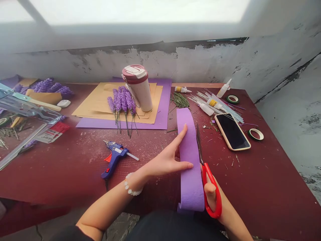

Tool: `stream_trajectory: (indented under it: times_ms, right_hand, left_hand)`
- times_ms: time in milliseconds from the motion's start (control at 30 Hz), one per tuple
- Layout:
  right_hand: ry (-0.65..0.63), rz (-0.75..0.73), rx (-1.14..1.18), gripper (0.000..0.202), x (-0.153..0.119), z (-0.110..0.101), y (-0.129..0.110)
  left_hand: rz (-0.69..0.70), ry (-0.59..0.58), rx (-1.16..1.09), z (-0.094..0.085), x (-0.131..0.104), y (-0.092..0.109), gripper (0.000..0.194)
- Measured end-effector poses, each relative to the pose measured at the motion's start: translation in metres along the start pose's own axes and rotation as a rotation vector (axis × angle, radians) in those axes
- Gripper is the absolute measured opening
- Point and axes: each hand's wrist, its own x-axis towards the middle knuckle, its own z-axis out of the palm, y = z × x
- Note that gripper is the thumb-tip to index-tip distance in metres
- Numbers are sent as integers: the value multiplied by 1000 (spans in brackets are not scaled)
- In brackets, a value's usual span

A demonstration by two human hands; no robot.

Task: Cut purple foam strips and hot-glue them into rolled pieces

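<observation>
A long strip of purple paper runs up from the table's near edge, its lower end curled under. My left hand grips the strip from its left side, thumb and index finger lying on top and the other fingers hidden beneath. Red-handled scissors are in my right hand, with the thumb through a handle loop. Their blades point away from me along the strip's right edge; how far apart they are is hard to tell.
A blue glue gun lies left of my left hand. Behind are purple flowers, a lidded cup and brown paper. A phone, glue bottles, green tape rolls and wire stems lie at the right.
</observation>
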Motion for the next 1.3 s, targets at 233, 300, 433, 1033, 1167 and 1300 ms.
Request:
stream_trajectory:
  times_ms: [233, 300, 433, 1033, 1167, 1300]
  right_hand:
    - [21, 43, 67, 98, 4, 6, 1]
    - [25, 76, 69, 97, 4, 6, 7]
    - [52, 100, 11, 89, 1, 6, 15]
    - [135, 139, -186, 80, 7, 8, 3]
    - [125, 125, -188, 76, 8, 8, -1]
    - [148, 167, -203, 77, 7, 8, 1]
  left_hand:
    - [-22, 9, -11, 1, 1, 2, 117]
    - [-26, 9, -3, 2, 1, 3, 117]
    - [-19, 0, 46, 1, 1, 4, 116]
    - [-6, -13, 103, 0, 1, 1, 114]
    - [-12, -20, 104, 0, 1, 2, 114]
    - [-18, -22, 112, -1, 0, 3, 114]
